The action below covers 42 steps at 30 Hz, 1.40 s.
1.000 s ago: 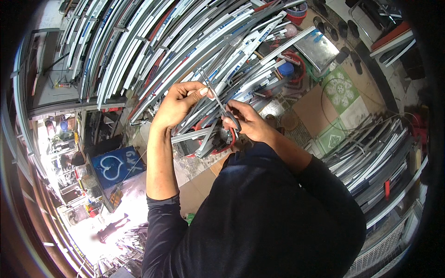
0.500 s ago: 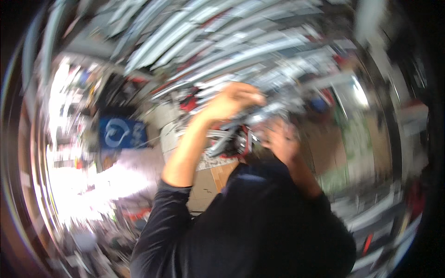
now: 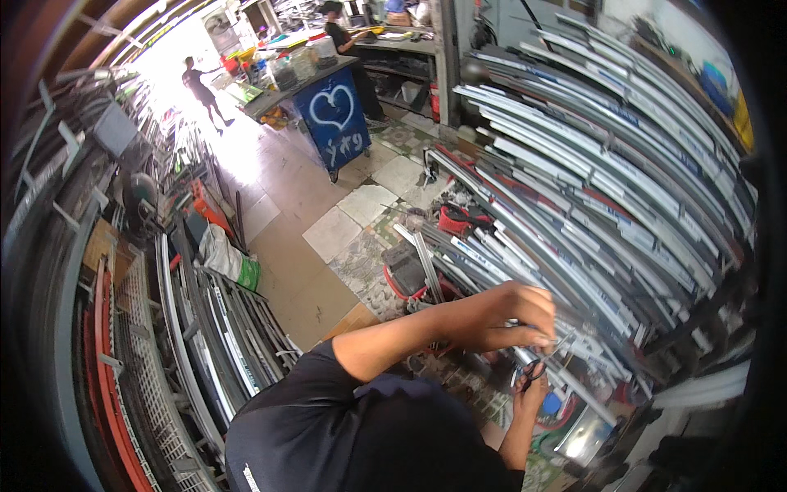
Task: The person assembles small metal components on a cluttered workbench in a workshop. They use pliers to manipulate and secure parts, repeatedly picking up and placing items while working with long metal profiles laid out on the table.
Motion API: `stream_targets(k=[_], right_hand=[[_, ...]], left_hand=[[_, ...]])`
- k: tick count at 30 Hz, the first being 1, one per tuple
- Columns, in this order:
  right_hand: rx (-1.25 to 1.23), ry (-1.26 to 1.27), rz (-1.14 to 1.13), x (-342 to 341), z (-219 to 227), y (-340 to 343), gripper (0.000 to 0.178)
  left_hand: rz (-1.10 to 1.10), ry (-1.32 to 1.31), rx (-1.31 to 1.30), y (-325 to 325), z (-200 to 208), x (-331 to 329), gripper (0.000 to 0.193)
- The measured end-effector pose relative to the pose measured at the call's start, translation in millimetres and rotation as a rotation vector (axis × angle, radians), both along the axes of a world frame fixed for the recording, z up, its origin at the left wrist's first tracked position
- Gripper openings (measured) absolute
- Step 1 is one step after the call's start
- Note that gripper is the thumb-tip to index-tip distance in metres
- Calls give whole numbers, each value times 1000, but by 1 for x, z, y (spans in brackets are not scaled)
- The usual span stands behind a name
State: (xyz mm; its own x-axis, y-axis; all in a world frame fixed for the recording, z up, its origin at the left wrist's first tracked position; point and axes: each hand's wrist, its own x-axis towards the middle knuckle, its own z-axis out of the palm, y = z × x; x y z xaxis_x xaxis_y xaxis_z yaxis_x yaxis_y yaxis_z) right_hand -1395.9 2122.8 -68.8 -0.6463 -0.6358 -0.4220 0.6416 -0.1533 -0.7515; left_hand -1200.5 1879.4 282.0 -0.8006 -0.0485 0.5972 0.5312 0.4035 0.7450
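My left hand [image 3: 518, 320] is stretched out to the right, fingers curled in and closed. Whatever its fingertips hold is too small and too covered to make out. Just below it, my right hand [image 3: 529, 398] grips what look like scissors [image 3: 534, 371] with black loop handles. Long pale metal profiles lie behind both hands, and a slim light bar [image 3: 584, 395] slants down past the right one.
Stacked metal profiles [image 3: 607, 189] fill the right side; more lengths [image 3: 234, 336] line the left. A blue cabinet [image 3: 334, 115] on wheels stands ahead. Two people are farther off, one [image 3: 340, 37] at a bench. A red-and-black case [image 3: 404, 271] sits on the floor.
My view has swung, bringing the blue cabinet and the profile racks into sharp sight. Both hands now appear farther right and lower, still close together. The earlier frame is heavily blurred.
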Motion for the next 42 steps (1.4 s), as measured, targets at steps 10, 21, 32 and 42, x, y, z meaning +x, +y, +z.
stream_targets(k=[10, 21, 32, 42], right_hand=[[108, 384, 278, 188, 15, -202, 29], [96, 390, 642, 418, -12, -442, 27], [765, 500, 1165, 527, -145, -592, 30], [826, 244, 1192, 684, -264, -873, 49]], left_hand=[[655, -55, 236, -130, -138, 277, 14], [1300, -499, 174, -156, -335, 551, 14], [1500, -403, 535, -286, -349, 690, 12], [1667, -435, 541, -511, -316, 896, 14]])
